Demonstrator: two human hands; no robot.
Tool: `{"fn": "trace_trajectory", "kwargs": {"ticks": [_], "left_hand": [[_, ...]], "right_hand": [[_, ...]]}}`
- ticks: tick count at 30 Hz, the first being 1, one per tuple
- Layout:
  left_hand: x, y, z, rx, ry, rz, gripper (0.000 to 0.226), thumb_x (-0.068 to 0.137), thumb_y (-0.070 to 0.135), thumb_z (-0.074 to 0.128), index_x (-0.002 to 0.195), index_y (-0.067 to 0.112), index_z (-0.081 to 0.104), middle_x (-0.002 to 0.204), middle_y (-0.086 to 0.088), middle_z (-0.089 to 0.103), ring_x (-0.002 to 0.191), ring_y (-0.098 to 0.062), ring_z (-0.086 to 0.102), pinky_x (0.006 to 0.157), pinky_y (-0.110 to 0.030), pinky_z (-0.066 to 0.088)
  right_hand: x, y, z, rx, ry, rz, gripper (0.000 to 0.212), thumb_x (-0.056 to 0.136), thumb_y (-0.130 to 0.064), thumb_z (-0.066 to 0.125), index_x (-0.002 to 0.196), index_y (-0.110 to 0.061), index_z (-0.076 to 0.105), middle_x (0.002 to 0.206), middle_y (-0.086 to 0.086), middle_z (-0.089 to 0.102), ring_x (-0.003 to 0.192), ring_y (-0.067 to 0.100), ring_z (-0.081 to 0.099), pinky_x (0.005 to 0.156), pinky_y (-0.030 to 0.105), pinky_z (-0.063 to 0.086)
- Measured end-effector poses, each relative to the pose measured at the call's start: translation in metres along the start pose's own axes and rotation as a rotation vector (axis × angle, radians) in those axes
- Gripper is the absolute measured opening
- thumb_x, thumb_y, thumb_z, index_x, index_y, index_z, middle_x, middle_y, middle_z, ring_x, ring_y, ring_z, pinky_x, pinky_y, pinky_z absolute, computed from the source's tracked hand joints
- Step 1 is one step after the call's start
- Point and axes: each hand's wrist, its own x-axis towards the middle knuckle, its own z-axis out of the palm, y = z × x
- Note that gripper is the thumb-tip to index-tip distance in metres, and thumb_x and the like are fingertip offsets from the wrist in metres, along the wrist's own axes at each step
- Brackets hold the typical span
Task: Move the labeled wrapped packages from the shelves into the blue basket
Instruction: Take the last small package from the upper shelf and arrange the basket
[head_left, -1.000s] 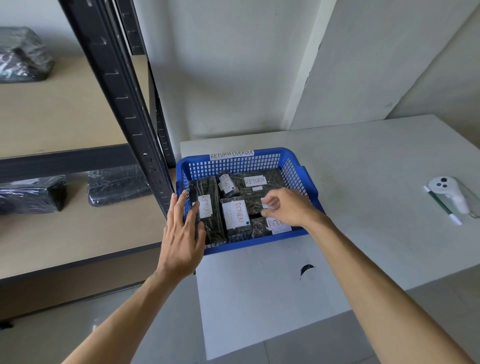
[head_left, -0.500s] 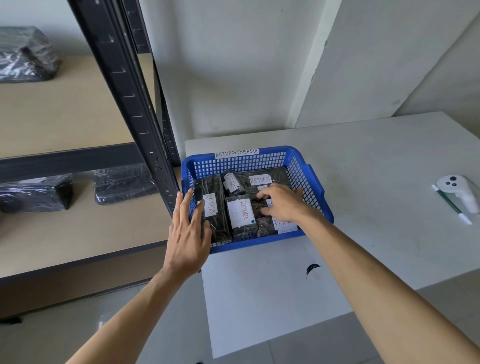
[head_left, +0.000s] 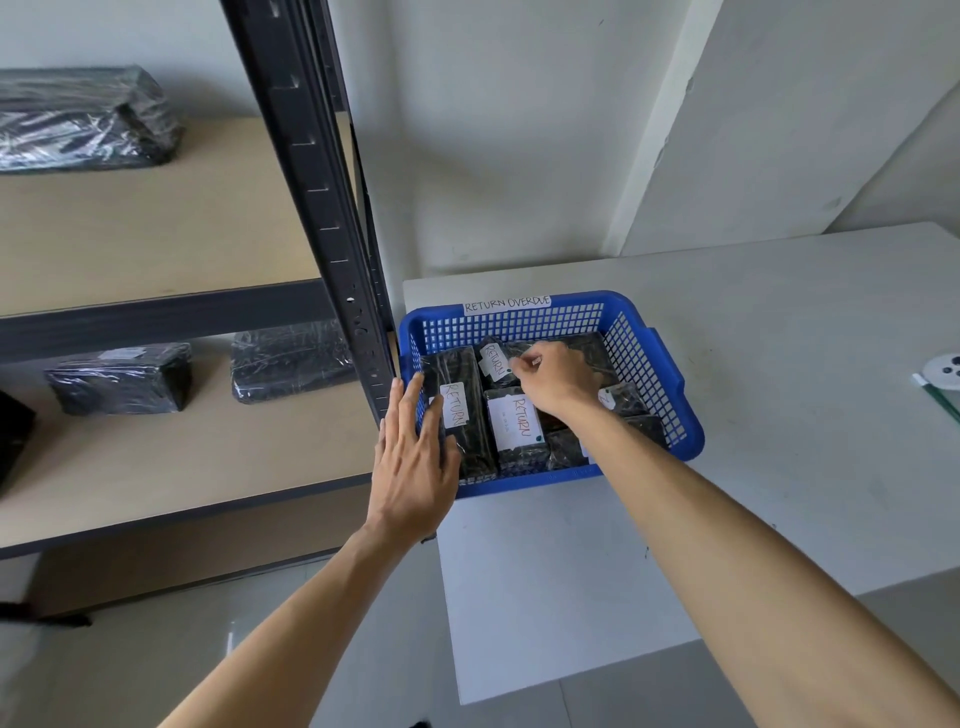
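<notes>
The blue basket (head_left: 670, 384), tagged "RETURN OVERDUE", stands on the white table's left end. Inside lie several black wrapped packages with white "RETURN" labels: a long one (head_left: 457, 410) at the left, one (head_left: 514, 423) in the middle, a small one (head_left: 493, 358) behind. My left hand (head_left: 410, 457) lies flat with spread fingers on the basket's front left corner, touching the long package. My right hand (head_left: 558, 379) is inside the basket, fingertips pinched on a package at the back. Two wrapped packages (head_left: 119, 376) (head_left: 291, 358) sit on the lower shelf, another (head_left: 78, 119) on the upper shelf.
The rack's dark metal post (head_left: 332, 208) rises right beside the basket's left edge. A white controller (head_left: 945, 371) and a green pen (head_left: 940, 400) lie at the table's (head_left: 779, 338) right edge. A dark object (head_left: 13, 436) shows at the far left of the lower shelf.
My right hand has moved from the front right of the basket toward the back and its fingers have pinched together. My left hand has stayed on the front left corner.
</notes>
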Motion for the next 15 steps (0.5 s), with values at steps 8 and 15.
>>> {"fn": "trace_trajectory", "kwargs": {"ticks": [8, 15], "left_hand": [[0.0, 0.002, -0.001, 0.018, -0.023, 0.003, 0.058, 0.097, 0.035, 0.032, 0.152, 0.014, 0.028, 0.166, -0.003, -0.002, 0.151, -0.018, -0.015, 0.12, -0.053, 0.017], [0.01, 0.011, -0.016, 0.105, 0.01, -0.035, 0.054, 0.095, 0.029, 0.049, 0.146, 0.015, 0.035, 0.155, -0.006, 0.03, 0.147, -0.025, 0.019, 0.108, -0.051, 0.036]], "right_hand": [[0.028, -0.006, 0.017, -0.114, -0.045, 0.162, 0.044, 0.085, -0.055, 0.072, 0.096, -0.013, 0.071, 0.097, 0.005, 0.073, 0.1, 0.029, 0.067, 0.104, 0.057, 0.043], [0.008, -0.011, -0.009, -0.085, 0.042, 0.076, 0.031, 0.097, -0.047, 0.06, 0.092, -0.018, 0.072, 0.093, 0.001, 0.071, 0.092, 0.026, 0.062, 0.105, 0.052, 0.04]]}}
